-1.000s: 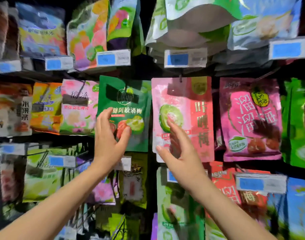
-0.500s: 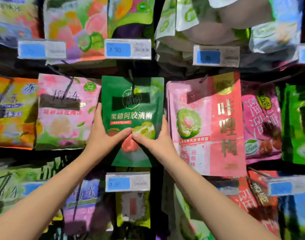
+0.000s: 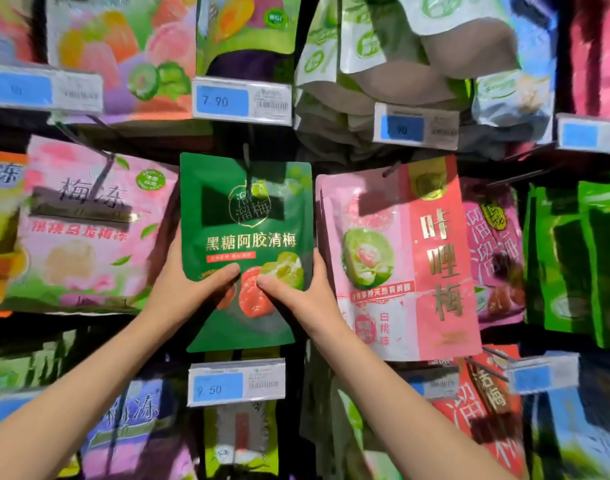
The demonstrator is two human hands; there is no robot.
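A green snack pouch (image 3: 246,216) with gold lettering and a plum picture hangs on a metal hook in the middle of a shop display. My left hand (image 3: 189,289) grips its lower left edge, thumb across the front. My right hand (image 3: 298,292) grips its lower right edge, thumb on the front as well. Both thumbs almost meet over the fruit picture. The fingers behind the pouch are hidden.
A pink pouch (image 3: 85,233) hangs to the left and a pink-and-red pouch (image 3: 400,258) to the right. Price tags reading 7.90 (image 3: 241,100) above and 9.50 (image 3: 236,384) below. More pouches fill the rows above and beneath; green packs (image 3: 573,258) at far right.
My right hand left the pink-and-red pouch and joined my left on the green pouch. The view has moved closer to the shelf, and both hands now hold the pouch's lower edges.
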